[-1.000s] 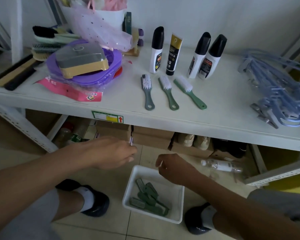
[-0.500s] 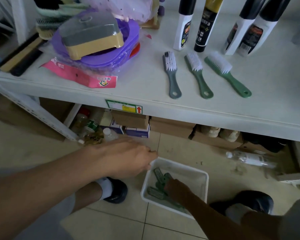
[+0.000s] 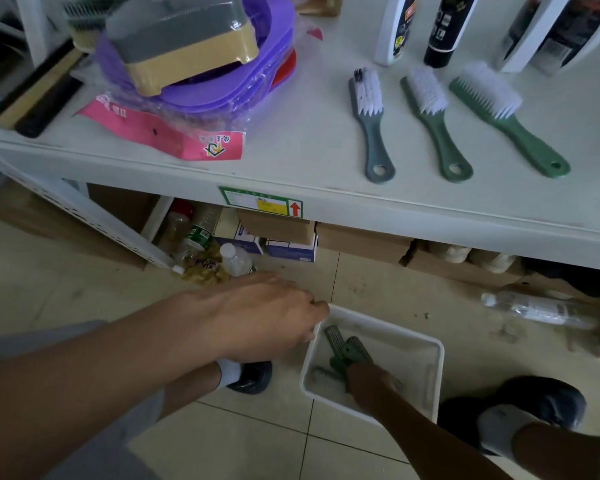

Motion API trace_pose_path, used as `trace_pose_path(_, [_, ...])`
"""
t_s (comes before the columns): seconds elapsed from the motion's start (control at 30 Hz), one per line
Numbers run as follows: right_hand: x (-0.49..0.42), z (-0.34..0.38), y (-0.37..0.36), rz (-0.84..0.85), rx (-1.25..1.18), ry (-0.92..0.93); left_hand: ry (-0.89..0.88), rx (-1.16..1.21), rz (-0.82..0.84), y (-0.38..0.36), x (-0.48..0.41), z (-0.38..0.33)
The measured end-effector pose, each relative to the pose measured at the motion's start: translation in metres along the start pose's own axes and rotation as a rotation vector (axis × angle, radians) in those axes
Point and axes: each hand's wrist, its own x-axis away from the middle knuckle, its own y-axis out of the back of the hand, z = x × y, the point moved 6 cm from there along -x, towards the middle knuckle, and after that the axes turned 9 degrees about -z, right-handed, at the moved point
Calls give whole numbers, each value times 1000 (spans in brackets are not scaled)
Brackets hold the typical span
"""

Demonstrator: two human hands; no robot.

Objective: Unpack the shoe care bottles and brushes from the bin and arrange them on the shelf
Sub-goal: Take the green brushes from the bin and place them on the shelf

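Note:
A white bin (image 3: 426, 372) sits on the floor tiles below the shelf. Several green brushes (image 3: 340, 344) lie inside it. My right hand (image 3: 369, 384) is down in the bin, fingers closed around the brush handles. My left hand (image 3: 257, 320) hovers at the bin's near-left corner, fingers curled, touching or almost touching the rim. On the white shelf (image 3: 291, 154) three green brushes (image 3: 371, 126) lie side by side, bristles away from me. Behind them stand several shoe care bottles (image 3: 395, 26), cut off by the top edge.
A purple basin stack with a grey and tan box (image 3: 194, 53) fills the shelf's left side, next to a pink label (image 3: 160, 133). Cardboard boxes (image 3: 361, 240) and bottles sit under the shelf. A clear bottle (image 3: 534, 308) lies on the floor. My dark shoes (image 3: 541, 403) flank the bin.
My head has dropped closer to the shelf and floor. My right hand went down into the bin and closed on the brushes. My left hand moved to the bin's corner.

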Motion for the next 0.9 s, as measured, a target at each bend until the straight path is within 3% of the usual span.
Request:
trace_pose_path(0.27, [13, 10, 38, -55, 45, 123, 9, -44, 35, 5, -4, -2])
trace_pose_path(0.53, [81, 4, 171, -206, 202, 335, 70, -82, 115, 42, -14, -9])
trace_pose_path(0.73, [181, -10, 307, -297, 106, 453, 220, -124, -365, 129, -24, -5])
trace_pose_path(0.9, [236, -59, 405, -553, 12, 446, 312, 15, -708, 184, -17, -2])
